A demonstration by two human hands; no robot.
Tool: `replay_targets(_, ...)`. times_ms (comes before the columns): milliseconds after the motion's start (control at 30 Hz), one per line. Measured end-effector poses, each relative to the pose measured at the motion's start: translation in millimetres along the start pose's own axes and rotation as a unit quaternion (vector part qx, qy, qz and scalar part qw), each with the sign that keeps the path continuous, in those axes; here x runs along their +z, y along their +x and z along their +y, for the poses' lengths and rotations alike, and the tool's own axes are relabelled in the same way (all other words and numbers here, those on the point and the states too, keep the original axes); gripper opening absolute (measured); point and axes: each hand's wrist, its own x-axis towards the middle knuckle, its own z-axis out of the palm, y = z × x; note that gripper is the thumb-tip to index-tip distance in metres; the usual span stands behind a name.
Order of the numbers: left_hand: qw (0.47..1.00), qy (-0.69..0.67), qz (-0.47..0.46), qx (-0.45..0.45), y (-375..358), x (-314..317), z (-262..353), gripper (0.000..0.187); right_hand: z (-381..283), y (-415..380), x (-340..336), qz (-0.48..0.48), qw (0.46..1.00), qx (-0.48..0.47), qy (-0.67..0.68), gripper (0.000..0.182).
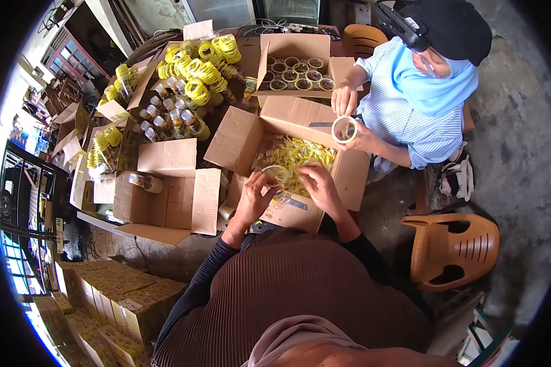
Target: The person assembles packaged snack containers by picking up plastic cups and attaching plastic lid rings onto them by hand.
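My left hand (255, 194) is closed around a clear plastic jar with a pale yellow rim (277, 174), held above the near side of an open cardboard box. Just right of the jar's rim, my right hand (319, 188) has its thumb and fingers drawn together; what they pinch, if anything, is too small to make out. Beneath both hands, the cardboard box (234, 139) holds a heap of small yellow pieces (300, 156). A flat ruler-like strip (297, 204) lies on the box's near flap.
Across the box on the right, a co-worker (410, 98) holds a similar jar (344, 129). Another box (294, 46) contains several filled jars. Bottles (177, 122) and yellow ring-shaped stacks (199, 70) crowd the left. An open carton (177, 177) holds one bottle. A brown chair (462, 248) stands right.
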Motion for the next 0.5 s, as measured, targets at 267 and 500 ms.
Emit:
replay_targets(267,0.99,0.085,0.042,0.103,10,-4,18,0.04,-29,-4,3,-0.045,0.991,-0.117,-0.039,0.014)
replay_targets(500,0.985,-0.124,-0.076,-0.089,-8,1,0,0.081,-36,-10,-1,-0.025,0.991,-0.126,0.022,0.009)
